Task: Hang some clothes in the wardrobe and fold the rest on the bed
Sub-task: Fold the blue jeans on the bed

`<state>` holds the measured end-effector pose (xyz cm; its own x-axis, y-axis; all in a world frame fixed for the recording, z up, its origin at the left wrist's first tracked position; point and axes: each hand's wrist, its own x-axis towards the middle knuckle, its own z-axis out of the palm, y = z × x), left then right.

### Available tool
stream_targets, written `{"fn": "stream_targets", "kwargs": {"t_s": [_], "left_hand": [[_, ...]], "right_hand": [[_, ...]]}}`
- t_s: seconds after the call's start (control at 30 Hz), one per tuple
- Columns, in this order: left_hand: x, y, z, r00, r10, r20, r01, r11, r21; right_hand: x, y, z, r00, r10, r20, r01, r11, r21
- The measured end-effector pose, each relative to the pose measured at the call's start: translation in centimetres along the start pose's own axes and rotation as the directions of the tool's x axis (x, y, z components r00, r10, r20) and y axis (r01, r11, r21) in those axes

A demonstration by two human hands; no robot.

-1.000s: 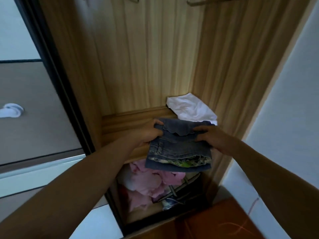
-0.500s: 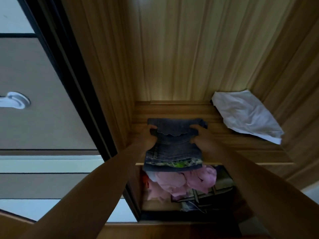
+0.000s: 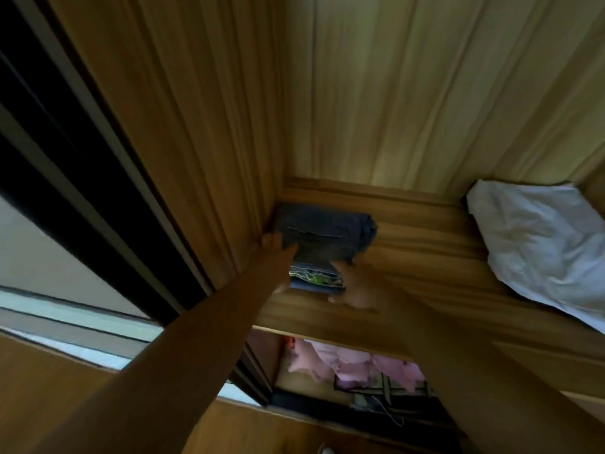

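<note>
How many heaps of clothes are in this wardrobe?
3: a folded denim stack in the left back corner of the shelf, a white cloth at its right, pink clothes in the compartment below. More may be hidden.

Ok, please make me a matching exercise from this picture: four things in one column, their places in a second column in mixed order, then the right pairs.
Things
1. folded denim stack
2. white cloth
3. pink clothes
4. left hand

Places
A. right side of the shelf
B. compartment under the shelf
C. at the stack's left edge, by the side wall
D. left back corner of the shelf

Pairs: 1-D, 2-A, 3-B, 4-C
</note>
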<state>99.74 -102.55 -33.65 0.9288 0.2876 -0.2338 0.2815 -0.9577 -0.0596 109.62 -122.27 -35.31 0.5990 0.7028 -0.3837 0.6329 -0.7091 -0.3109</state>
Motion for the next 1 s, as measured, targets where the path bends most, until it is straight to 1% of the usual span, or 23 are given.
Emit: {"fn": "stream_targets", "kwargs": {"t_s": [0.03,0.07,0.1,0.17,0.23,0.33,0.43,0.53,0.57,0.67,0.77,0.83,0.9,0.97,1.0], "left_hand": [[-0.4,0.2,1.1,0.999,-0.007,0.050,0.004,0.998,0.067],[-0.4,0.3,2.0,0.998,-0.021,0.057,0.015,0.994,0.111],[-0.2,0.4,2.7,0.999,-0.034,0.036,0.028,0.990,0.140],[0.5,0.4,3.4,0.998,-0.065,-0.011,0.066,0.989,0.134],[1.6,0.4,3.7,0.994,-0.109,-0.033,0.112,0.987,0.114],[3.3,0.2,4.3,0.980,-0.190,-0.052,0.194,0.977,0.086],[4.8,0.2,4.6,0.968,-0.231,-0.099,0.240,0.966,0.098],[6.1,-0.1,4.3,0.966,-0.219,-0.137,0.231,0.970,0.078],[6.2,-0.1,4.3,0.970,-0.209,-0.124,0.219,0.973,0.076],[5.9,-0.3,4.1,0.981,-0.195,-0.023,0.194,0.981,-0.028],[4.0,0.0,3.8,0.981,-0.173,0.091,0.186,0.969,-0.162],[2.2,0.3,3.8,0.976,-0.191,0.102,0.212,0.938,-0.276],[-0.2,0.7,3.9,0.970,-0.212,0.121,0.243,0.886,-0.395],[-2.9,1.2,3.8,0.965,-0.218,0.146,0.261,0.846,-0.464],[-4.2,1.4,3.7,0.964,-0.229,0.134,0.266,0.835,-0.482]], "right_hand": [[0.7,-0.1,1.3,0.999,-0.008,-0.032,0.005,0.996,-0.094],[1.3,-0.1,2.2,0.996,-0.015,-0.092,-0.001,0.984,-0.177],[1.9,-0.2,2.8,0.989,-0.024,-0.148,-0.012,0.972,-0.237],[2.8,-0.2,3.1,0.979,-0.023,-0.201,-0.038,0.955,-0.293],[4.3,0.3,2.9,0.980,-0.019,-0.197,-0.038,0.959,-0.282],[6.8,0.6,2.3,0.985,-0.019,-0.170,-0.017,0.977,-0.212],[9.1,0.6,1.8,0.982,-0.008,-0.187,-0.023,0.986,-0.165],[10.4,1.2,1.8,0.968,0.000,-0.250,-0.038,0.988,-0.148],[10.6,1.4,1.8,0.966,0.000,-0.258,-0.036,0.990,-0.135],[10.5,1.9,1.5,0.975,-0.008,-0.220,-0.008,0.997,-0.074],[9.3,2.4,0.5,0.993,-0.049,-0.111,0.056,0.997,0.060],[7.8,2.8,-0.3,0.995,-0.087,-0.047,0.092,0.988,0.123],[6.1,3.1,-1.1,0.994,-0.104,-0.028,0.107,0.990,0.097],[4.2,3.0,-1.7,0.993,-0.113,-0.021,0.114,0.991,0.066],[3.1,2.8,-2.1,0.993,-0.117,-0.009,0.118,0.992,0.051]]}}
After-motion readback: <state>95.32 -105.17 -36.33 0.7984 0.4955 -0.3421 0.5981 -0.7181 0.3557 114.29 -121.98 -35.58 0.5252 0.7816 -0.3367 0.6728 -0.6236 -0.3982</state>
